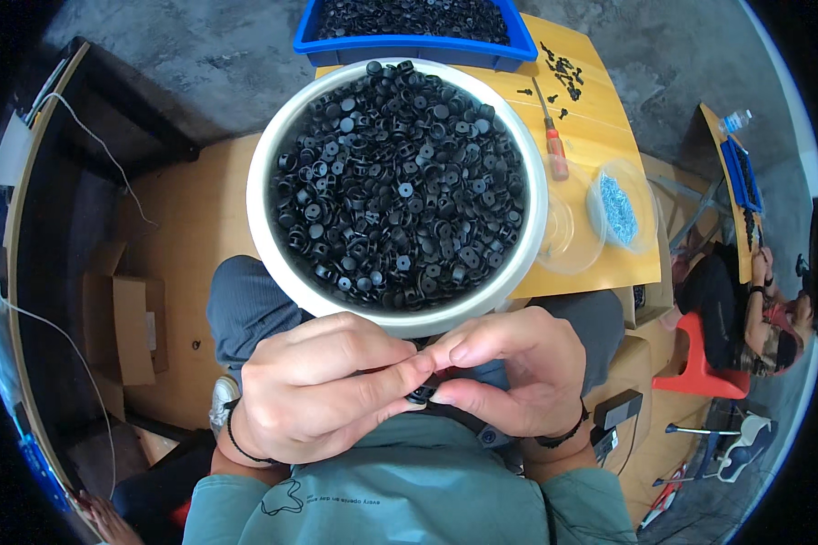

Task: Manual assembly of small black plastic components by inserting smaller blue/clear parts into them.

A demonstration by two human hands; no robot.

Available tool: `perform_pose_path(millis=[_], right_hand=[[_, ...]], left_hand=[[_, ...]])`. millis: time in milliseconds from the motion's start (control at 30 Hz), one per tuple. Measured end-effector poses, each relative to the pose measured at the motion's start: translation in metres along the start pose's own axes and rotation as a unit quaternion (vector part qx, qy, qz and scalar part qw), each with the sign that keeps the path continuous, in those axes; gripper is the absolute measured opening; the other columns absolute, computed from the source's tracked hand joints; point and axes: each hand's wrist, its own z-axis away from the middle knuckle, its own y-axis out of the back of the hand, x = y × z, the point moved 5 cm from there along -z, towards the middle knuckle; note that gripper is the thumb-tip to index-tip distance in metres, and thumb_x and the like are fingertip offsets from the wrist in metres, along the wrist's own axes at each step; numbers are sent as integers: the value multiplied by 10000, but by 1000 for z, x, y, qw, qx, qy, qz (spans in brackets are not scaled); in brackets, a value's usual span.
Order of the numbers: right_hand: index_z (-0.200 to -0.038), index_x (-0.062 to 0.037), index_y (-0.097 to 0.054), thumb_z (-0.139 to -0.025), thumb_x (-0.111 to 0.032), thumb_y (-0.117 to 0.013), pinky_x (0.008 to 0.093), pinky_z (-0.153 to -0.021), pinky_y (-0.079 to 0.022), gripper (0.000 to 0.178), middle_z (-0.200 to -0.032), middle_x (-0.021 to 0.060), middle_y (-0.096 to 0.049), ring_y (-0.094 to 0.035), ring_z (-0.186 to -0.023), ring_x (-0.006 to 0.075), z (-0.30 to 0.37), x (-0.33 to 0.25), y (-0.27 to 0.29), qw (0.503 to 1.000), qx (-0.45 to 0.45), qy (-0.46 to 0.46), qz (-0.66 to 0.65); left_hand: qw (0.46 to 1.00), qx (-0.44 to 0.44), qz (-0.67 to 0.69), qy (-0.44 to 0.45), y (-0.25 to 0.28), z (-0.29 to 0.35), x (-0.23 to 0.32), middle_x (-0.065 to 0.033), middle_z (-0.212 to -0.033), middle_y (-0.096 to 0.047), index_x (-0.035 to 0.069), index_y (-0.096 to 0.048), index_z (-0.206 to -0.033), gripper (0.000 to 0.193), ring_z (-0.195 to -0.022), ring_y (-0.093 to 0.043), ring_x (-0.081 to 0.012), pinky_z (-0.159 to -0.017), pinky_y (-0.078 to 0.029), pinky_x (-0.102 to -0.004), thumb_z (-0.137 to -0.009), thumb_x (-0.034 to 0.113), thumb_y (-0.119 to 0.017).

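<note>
Both hands meet in front of my body, just below the near rim of a big white bowl [260, 195]. Fingertips of my left hand [332, 386] and my right hand [518, 368] close together around a small black plastic part [420, 394]. Most of that part is hidden by the fingers, so its exact shape does not show. Heaped in the bowl are many small round black plastic pieces [400, 191], some with a hole in the middle.
Behind the bowl, a blue bin [418, 56] of black pieces stands on a yellow table [623, 263]. A screwdriver [554, 145], loose black parts [565, 74] and a clear tub of small bluish screws [620, 211] lie to the right. Another person [745, 309] sits far right.
</note>
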Motion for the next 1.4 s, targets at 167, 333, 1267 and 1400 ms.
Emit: perform_pose_path(millis=[167,333,1267,1400], right_hand=[[-1020,-20,-622,-748,-2,-707,272,-625,-521,286,-889,98,-657,-661,-744,197,-7,-2,4,999,-15,35,7],[-1021,-17,-663,-724,5,-703,291,-644,-507,301,-891,113,-649,-639,-749,210,-9,-7,2,994,-42,84,64],[-861,-45,-709,-718,-68,-712,267,-615,-526,144,-827,93,-679,-666,-704,207,-3,-11,-3,981,-18,106,159],[-934,-33,-674,-723,-14,-686,292,-660,-528,212,-900,106,-661,-660,-756,233,-2,-8,1,983,-55,113,135]], left_hand=[[998,47,-12,46,-3,6,4,-105,-751,-643,-12,-682,-833,226,-640,-639,-225,-562,-517,-291,-638,55,-774],[997,61,-36,-8,-4,7,12,-129,-768,-637,-29,-645,-768,186,-647,-648,-233,-560,-546,-296,-621,-31,-758],[999,41,11,-15,-7,8,6,-128,-721,-627,-20,-640,-706,149,-615,-639,-241,-539,-532,-302,-586,-81,-704],[999,29,25,-22,-6,8,8,-131,-773,-637,-24,-651,-737,153,-647,-644,-240,-565,-535,-300,-607,-54,-726]])
